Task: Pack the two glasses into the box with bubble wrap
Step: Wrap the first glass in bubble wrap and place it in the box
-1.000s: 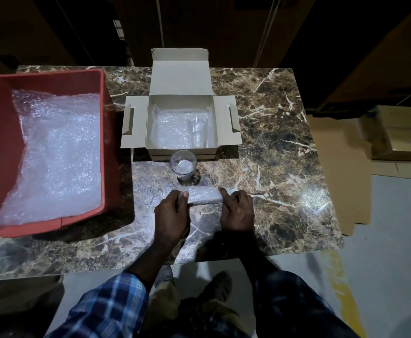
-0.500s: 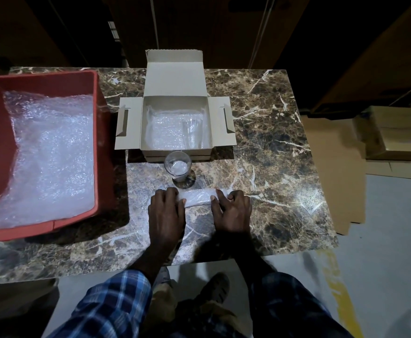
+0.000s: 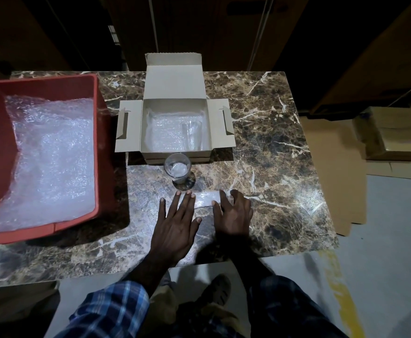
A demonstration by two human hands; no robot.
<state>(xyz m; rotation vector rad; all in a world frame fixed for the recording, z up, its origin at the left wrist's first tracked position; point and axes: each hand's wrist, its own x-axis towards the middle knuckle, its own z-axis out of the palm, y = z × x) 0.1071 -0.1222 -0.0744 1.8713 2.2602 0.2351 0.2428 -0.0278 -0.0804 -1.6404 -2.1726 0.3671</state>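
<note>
An open cardboard box (image 3: 148,145) stands mid-table, lined with bubble wrap, and one clear glass (image 3: 191,135) lies inside on the right. A second glass (image 3: 177,167) stands upright on the table just in front of the box. Nearer me lies a rolled strip of bubble wrap (image 3: 205,198). My left hand (image 3: 176,224) lies flat with straight, spread fingers, the fingertips at the roll's left end. My right hand (image 3: 233,215) rests on the roll's right end, with its fingers bent over the wrap.
A red plastic bin (image 3: 103,132) holding sheets of bubble wrap sits at the table's left. The marble table (image 3: 272,147) ends just behind my wrists. Flat cardboard (image 3: 331,172) and a closed carton (image 3: 394,135) lie on the floor to the right.
My left hand has gone from fingers curled on the roll to flat and spread. The right hand stays on the roll's right end. The view shifted slightly.
</note>
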